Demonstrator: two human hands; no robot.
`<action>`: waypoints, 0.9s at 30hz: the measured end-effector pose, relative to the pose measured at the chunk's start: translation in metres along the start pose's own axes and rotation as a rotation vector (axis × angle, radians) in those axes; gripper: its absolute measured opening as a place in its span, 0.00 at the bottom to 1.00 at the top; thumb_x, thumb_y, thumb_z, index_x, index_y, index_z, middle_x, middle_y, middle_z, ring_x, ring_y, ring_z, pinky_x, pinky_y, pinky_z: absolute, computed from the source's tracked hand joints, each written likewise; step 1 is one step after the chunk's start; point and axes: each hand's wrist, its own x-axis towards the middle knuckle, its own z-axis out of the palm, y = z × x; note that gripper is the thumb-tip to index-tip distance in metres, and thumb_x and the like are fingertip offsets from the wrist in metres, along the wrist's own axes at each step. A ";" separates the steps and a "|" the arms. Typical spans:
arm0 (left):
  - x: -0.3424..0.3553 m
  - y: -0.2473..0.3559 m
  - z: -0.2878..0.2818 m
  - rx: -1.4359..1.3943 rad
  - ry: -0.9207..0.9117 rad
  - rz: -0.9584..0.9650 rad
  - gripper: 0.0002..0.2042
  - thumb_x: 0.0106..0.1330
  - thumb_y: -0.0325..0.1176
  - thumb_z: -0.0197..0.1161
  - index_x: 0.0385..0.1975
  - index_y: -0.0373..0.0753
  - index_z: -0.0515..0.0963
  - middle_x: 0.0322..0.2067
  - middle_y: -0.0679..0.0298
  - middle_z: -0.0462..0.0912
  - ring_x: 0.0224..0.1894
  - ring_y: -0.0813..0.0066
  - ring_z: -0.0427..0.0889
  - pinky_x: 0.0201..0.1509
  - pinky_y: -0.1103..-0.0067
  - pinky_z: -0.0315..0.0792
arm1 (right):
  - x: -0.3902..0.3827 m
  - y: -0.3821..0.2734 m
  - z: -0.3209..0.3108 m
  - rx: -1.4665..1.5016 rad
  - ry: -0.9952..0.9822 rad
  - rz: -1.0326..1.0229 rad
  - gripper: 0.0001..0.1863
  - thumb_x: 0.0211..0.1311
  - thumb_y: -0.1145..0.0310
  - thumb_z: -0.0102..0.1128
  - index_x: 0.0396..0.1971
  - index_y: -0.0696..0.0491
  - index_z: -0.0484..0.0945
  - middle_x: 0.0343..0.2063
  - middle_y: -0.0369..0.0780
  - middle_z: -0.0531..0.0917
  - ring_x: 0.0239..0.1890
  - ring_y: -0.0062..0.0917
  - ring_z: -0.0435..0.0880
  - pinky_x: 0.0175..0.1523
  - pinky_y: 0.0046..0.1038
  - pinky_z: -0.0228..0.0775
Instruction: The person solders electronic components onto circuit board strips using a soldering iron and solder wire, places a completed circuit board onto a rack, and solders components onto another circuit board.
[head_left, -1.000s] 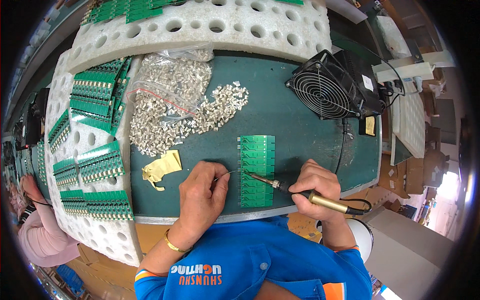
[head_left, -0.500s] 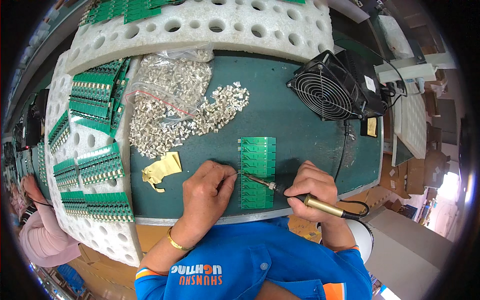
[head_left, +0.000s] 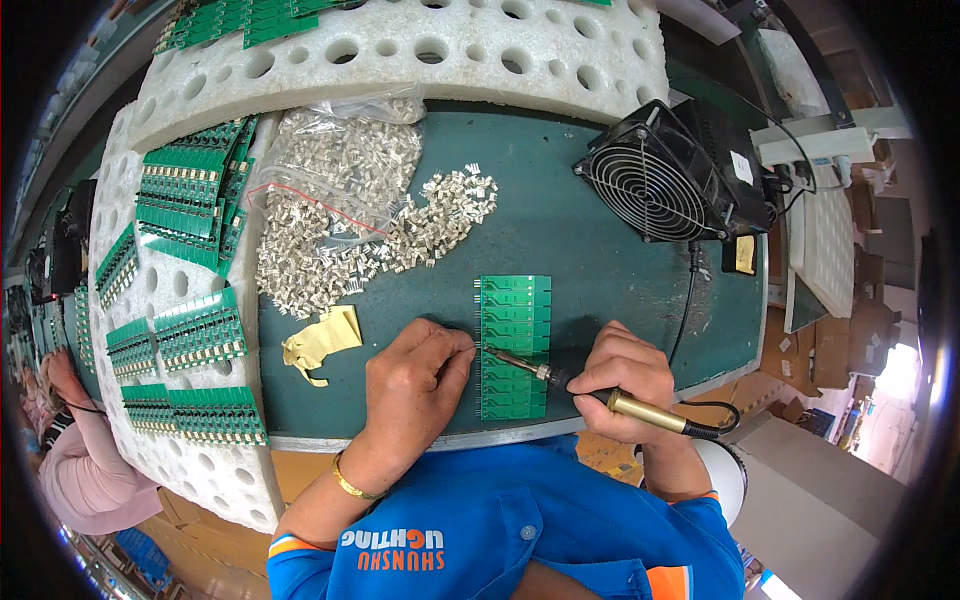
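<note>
Left hand (head_left: 420, 385), pinched narrow, contents unclear, sits just left of the green circuit board (head_left: 526, 322) on the bench (head_left: 540, 220). Right hand (head_left: 628, 380) grips a soldering iron (head_left: 560, 377), its tip over the board.

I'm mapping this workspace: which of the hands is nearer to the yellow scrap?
Left. The left hand is to the right of the yellow scrap, not touching it; the right hand is farther right, beyond the green circuit board.

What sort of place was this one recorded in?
Probably an electronics assembly workshop: the right hand holds a soldering iron over a green circuit board, more boards lie to the left, and small pale parts are heaped on the table.
</note>
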 end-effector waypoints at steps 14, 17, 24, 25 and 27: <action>0.002 -0.001 -0.002 -0.006 -0.025 -0.003 0.05 0.55 0.19 0.68 0.30 0.34 0.82 0.27 0.59 0.80 0.26 0.69 0.80 0.28 0.77 0.72 | 0.001 0.001 0.000 0.003 -0.006 0.005 0.11 0.36 0.79 0.67 0.25 0.53 0.80 0.17 0.36 0.75 0.19 0.26 0.72 0.29 0.28 0.61; 0.002 -0.001 -0.002 -0.008 -0.034 -0.004 0.05 0.55 0.19 0.68 0.31 0.33 0.82 0.27 0.59 0.80 0.26 0.69 0.80 0.29 0.78 0.72 | 0.001 0.001 -0.001 0.003 -0.007 0.004 0.11 0.36 0.80 0.67 0.25 0.53 0.80 0.17 0.36 0.75 0.19 0.26 0.72 0.29 0.28 0.61; 0.004 -0.001 -0.003 0.009 -0.054 0.005 0.05 0.55 0.19 0.68 0.31 0.34 0.83 0.27 0.59 0.80 0.25 0.68 0.80 0.28 0.77 0.72 | 0.003 0.000 -0.001 -0.013 -0.011 0.011 0.11 0.36 0.80 0.67 0.25 0.53 0.79 0.17 0.36 0.75 0.19 0.25 0.72 0.29 0.28 0.61; 0.004 -0.001 -0.003 0.013 -0.055 0.011 0.05 0.55 0.19 0.68 0.31 0.34 0.82 0.27 0.59 0.80 0.25 0.68 0.80 0.29 0.77 0.73 | 0.003 0.000 -0.001 -0.014 -0.011 0.011 0.11 0.36 0.80 0.67 0.25 0.53 0.79 0.17 0.36 0.75 0.19 0.25 0.72 0.29 0.28 0.61; 0.004 -0.001 -0.003 0.018 -0.055 0.017 0.05 0.55 0.19 0.68 0.31 0.34 0.82 0.27 0.59 0.80 0.25 0.67 0.80 0.29 0.77 0.73 | 0.003 0.000 -0.002 -0.018 -0.019 0.010 0.11 0.36 0.80 0.67 0.25 0.53 0.79 0.17 0.36 0.74 0.19 0.25 0.72 0.29 0.28 0.61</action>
